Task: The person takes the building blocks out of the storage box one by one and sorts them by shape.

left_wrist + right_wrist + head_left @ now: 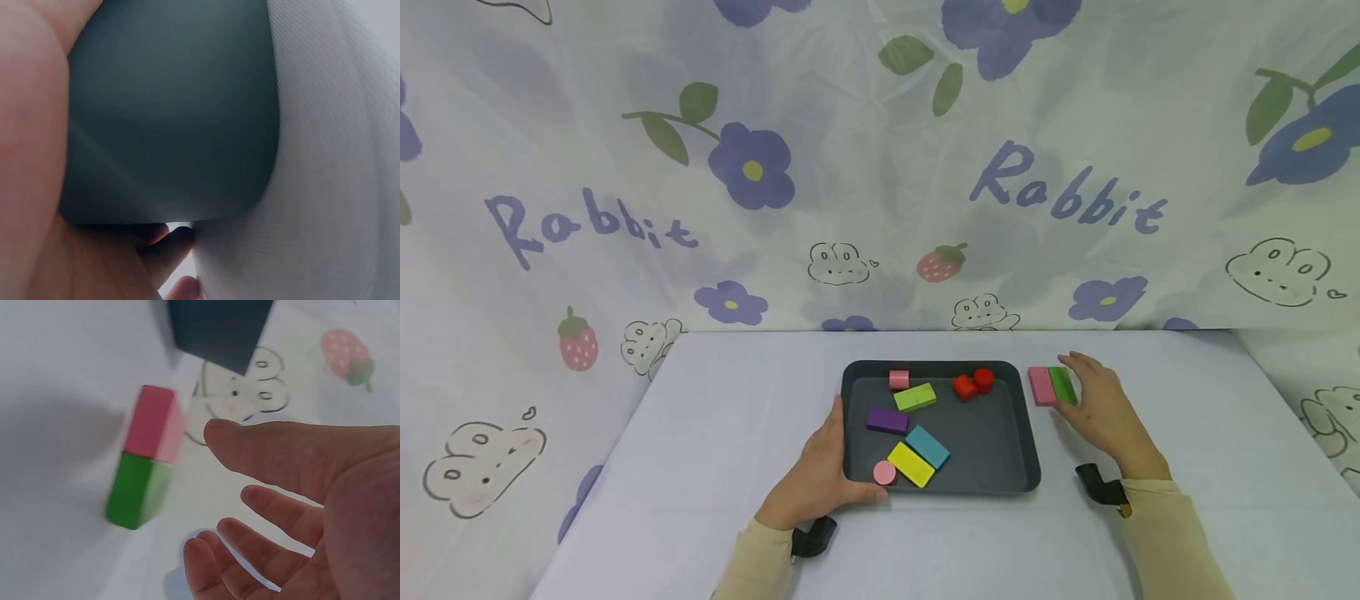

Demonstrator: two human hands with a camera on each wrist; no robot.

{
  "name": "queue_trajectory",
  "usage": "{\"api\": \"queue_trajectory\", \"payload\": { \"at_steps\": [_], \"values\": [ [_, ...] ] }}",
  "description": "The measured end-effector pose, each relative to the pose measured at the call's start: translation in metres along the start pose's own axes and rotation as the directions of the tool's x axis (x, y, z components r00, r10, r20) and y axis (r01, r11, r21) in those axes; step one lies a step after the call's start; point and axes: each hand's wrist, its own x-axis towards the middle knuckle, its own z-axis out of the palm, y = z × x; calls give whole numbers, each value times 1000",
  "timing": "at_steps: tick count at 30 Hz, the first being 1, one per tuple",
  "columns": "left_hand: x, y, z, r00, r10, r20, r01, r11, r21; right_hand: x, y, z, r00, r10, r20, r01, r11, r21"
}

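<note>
At the near left corner of the dark grey tray [985, 467], my left hand [811, 483] grips the edge. Its thumb lies along the front rim, with the fingers against the left wall; the left wrist view shows the tray's outer side [175, 125] between thumb and fingers. To the right of the tray, a pink block [1042, 387] and a green block [1063, 386] stand side by side, touching. My right hand [1107, 408] is beside the green block, thumb and fingers spread apart. In the right wrist view a gap separates the thumb [269, 450] from both blocks.
Inside the tray lie a yellow block [912, 464], a blue block [928, 447], a purple block [887, 421], a light green block [915, 397], pink round pieces [884, 472] and two red pieces [983, 381]. A patterned curtain [865, 167] hangs behind the white table [737, 400].
</note>
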Motion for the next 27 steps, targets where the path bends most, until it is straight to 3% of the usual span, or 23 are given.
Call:
{"api": "queue_trajectory", "payload": {
  "at_steps": [10,27],
  "values": [
    [0,-1,0,1000,4,3,-4,1000,4,-9,-30,-13,998,-61,-28,63,997,42],
    [1,-2,1,1000,4,7,-4,1000,8,-24,-69,-4,977,-197,-76,200,979,35]
  ]
}}
